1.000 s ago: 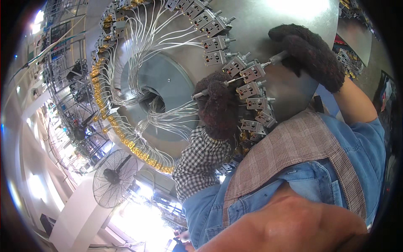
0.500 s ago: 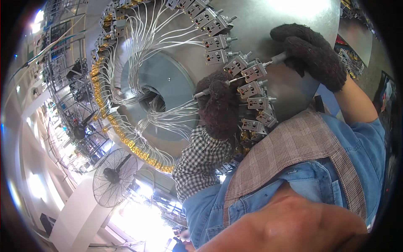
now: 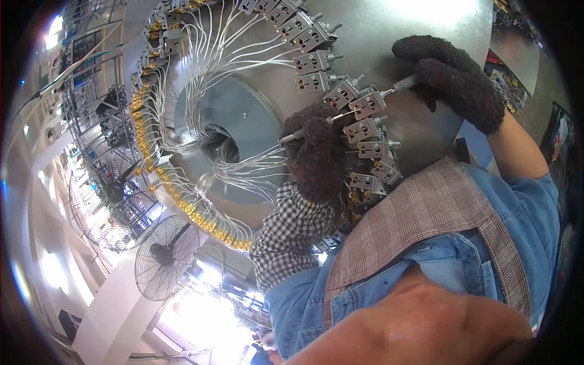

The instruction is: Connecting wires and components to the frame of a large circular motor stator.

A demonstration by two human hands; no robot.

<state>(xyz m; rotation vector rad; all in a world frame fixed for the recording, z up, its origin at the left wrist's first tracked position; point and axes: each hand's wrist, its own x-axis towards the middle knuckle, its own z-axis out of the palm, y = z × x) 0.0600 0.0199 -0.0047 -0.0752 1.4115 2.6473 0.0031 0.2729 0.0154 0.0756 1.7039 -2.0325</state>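
Left hand (image 3: 316,159), dark-gloved, clenched on a thin metal rod (image 3: 291,137), steadying it beside the ring of grey feeder blocks (image 3: 356,131); right hand (image 3: 457,79) grasping a short tool handle (image 3: 403,84) aimed into one block.

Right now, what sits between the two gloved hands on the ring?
In the head view, one grey block of the ring's row sits between the left hand and the right hand, with a thin metal rod running through that stretch.

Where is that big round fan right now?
In the head view, the round wire-caged fan sits at lower left, just below the ring of brass fittings edging the large metal disc, left of the checked sleeve.
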